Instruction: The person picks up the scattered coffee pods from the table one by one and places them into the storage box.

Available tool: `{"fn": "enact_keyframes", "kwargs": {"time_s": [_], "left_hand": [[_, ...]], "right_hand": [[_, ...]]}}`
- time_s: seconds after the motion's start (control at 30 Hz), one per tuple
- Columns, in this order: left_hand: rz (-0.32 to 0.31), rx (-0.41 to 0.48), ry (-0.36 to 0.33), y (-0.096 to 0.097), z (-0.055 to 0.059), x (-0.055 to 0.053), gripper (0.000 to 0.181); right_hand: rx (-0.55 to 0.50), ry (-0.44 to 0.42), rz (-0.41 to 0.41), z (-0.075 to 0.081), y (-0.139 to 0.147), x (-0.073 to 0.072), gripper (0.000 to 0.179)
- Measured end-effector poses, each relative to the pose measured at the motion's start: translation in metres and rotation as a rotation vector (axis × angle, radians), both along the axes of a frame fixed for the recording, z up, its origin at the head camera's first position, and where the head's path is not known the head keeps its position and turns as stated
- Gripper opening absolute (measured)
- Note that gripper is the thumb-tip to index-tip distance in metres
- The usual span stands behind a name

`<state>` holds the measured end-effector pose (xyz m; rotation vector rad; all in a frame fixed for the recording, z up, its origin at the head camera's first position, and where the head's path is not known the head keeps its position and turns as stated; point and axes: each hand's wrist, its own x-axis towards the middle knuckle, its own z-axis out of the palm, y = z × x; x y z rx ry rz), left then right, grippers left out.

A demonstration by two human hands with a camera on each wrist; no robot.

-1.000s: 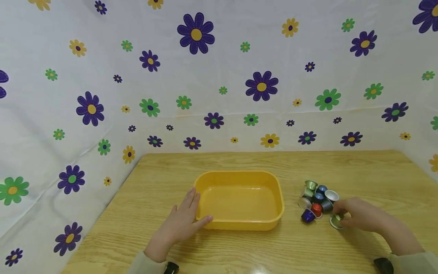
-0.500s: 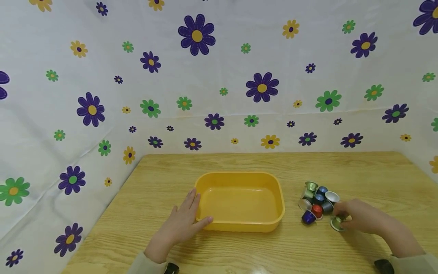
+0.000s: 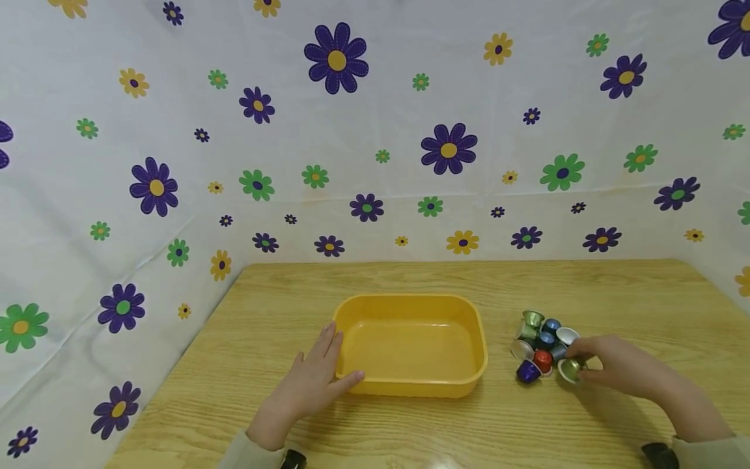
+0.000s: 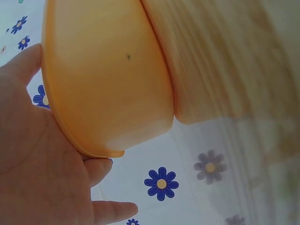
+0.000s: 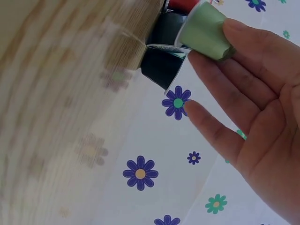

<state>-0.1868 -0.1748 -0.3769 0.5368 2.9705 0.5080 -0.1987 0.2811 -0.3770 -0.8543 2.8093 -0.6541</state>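
My left hand (image 3: pixel 313 378) rests with straight fingers on the left rim of a yellow rectangular tub (image 3: pixel 410 389); the left wrist view shows its fingers and palm along the rim (image 4: pixel 70 136). With thumb and fingers my right hand (image 3: pixel 624 368) pinches a light green coffee capsule (image 5: pixel 204 32), tilted with its pale rim toward the left. Close beside it lies a heap of coffee capsules: a red one (image 3: pixel 542 359), a dark blue one (image 3: pixel 528 371), a white-lidded one (image 3: pixel 568 335), and several green, blue and dark ones. Dark capsules (image 5: pixel 161 67) sit just behind the held one in the right wrist view.
The wooden table (image 3: pixel 422 430) carries the tub in the middle and the heap to its right. A white cloth (image 3: pixel 387 117) printed with flowers stands behind the table and along both sides.
My right hand has lifted the green capsule slightly and shifted it a little left and away from me, toward the heap. The left hand and tub have stayed in place.
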Motion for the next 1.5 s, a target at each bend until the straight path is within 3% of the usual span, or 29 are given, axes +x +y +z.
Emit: {"fn": "enact_keyframes", "kwargs": {"time_s": [0.17,0.63,1.1,1.5], "left_hand": [[0.007,0.007,-0.008,0.000,0.001,0.001,0.086],[0.001,-0.003,-0.002,-0.003,0.001,0.001,0.087],[-0.001,-0.005,0.004,-0.003,0.000,0.000,0.086],[-0.009,0.008,-0.019,-0.003,-0.002,-0.001,0.087]], "right_hand": [[-0.024,0.064,-0.015,0.004,-0.004,0.001,0.022],[-0.084,0.395,-0.105,0.010,-0.012,0.004,0.026],[-0.164,0.517,-0.190,0.010,-0.014,0.004,0.033],[-0.183,0.610,-0.187,0.005,-0.015,0.003,0.037]]}}
